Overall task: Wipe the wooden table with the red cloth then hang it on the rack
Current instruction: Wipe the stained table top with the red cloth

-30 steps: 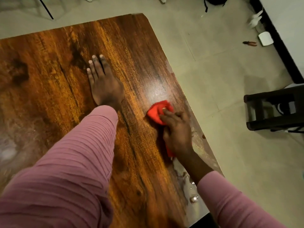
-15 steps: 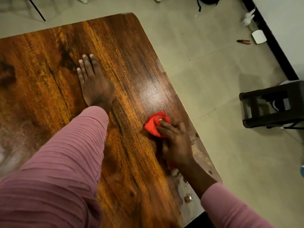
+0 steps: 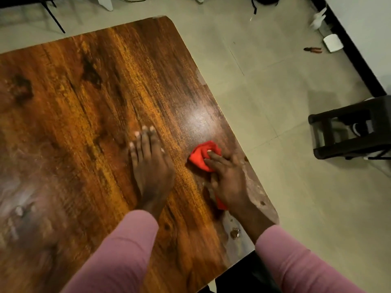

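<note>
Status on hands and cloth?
Right hand presses red cloth on wooden table, right edge. Left hand open alongside, blurred. Glossy spots by right wrist.

Both arms come up from the bottom edge. The left sleeve (image 3: 118,256), pink, enters at lower centre, and a bare wrist leads from it to the left hand (image 3: 151,166) at mid-frame. That hand is palm down, with fingers straight, close together and pointing to the top of the frame, and it is blurred. The right sleeve (image 3: 296,261) enters at lower right. The right hand (image 3: 227,178) lies just right of the left, apart from it, palm down. Its fingers stretch toward the upper left and press on the cloth (image 3: 201,154).
</note>
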`<state>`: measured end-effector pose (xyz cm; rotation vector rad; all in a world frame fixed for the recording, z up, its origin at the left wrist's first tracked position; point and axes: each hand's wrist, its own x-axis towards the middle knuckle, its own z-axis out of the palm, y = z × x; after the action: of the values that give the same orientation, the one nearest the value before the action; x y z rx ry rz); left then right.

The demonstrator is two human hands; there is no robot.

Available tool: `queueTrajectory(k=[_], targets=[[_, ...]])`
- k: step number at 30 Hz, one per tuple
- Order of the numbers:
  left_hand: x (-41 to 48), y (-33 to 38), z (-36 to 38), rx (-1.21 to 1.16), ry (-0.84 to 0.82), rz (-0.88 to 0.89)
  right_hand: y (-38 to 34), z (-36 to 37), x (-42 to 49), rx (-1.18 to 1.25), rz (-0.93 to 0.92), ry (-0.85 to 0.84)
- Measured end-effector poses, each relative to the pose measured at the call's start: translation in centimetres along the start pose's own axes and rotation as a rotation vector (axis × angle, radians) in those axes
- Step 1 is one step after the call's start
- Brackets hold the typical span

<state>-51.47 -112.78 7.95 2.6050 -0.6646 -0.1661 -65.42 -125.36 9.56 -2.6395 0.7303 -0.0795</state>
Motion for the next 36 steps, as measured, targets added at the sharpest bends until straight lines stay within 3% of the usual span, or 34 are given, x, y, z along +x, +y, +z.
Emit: queueTrajectory(k=[4, 9, 11, 17, 19, 23, 25, 29, 34, 36], targets=[[-6.0, 1.2, 0.5, -0.002, -0.081, -0.004, 1.7, -0.9, -1.8, -0.04, -0.131, -0.048], [-10.4, 2.3, 1.9, 0.011, -0.12, -0.048, 3.3, -2.0, -1.2, -0.008, 0.121, 0.089], [-10.8, 2.1, 2.4, 0.035, -0.124, -0.046, 2.4, -1.4, -1.7, 0.014, 0.129, 0.109], [-10.7, 2.1, 3.1, 0.089, -0.104, -0.014, 1.0, -0.5, -6.8, -0.009, -0.182, -0.072], [-10.6, 2.2, 3.2, 0.102, -0.093, -0.021, 2.5, -1.4, -6.7, -0.054, -0.219, -0.061], [-10.6, 2.6, 3.2, 0.103, -0.088, -0.041, 6.1, -3.5, -4.5, 0.001, 0.099, 0.089], [-10.6, 2.6, 3.1, 0.107, -0.077, -0.042, 6.1, -3.3, -4.2, 0.014, 0.176, 0.112], [-10.9, 2.7, 3.4, 0.122, -0.051, -0.049, 3.3, -1.1, -7.1, 0.106, 0.068, 0.088], [-11.0, 2.5, 3.8, 0.142, -0.011, -0.018, 2.4, -0.7, -10.0, 0.046, -0.271, -0.063], [-11.0, 2.6, 3.7, 0.144, 0.006, -0.018, 4.0, -1.5, -9.3, 0.018, -0.244, -0.096]])
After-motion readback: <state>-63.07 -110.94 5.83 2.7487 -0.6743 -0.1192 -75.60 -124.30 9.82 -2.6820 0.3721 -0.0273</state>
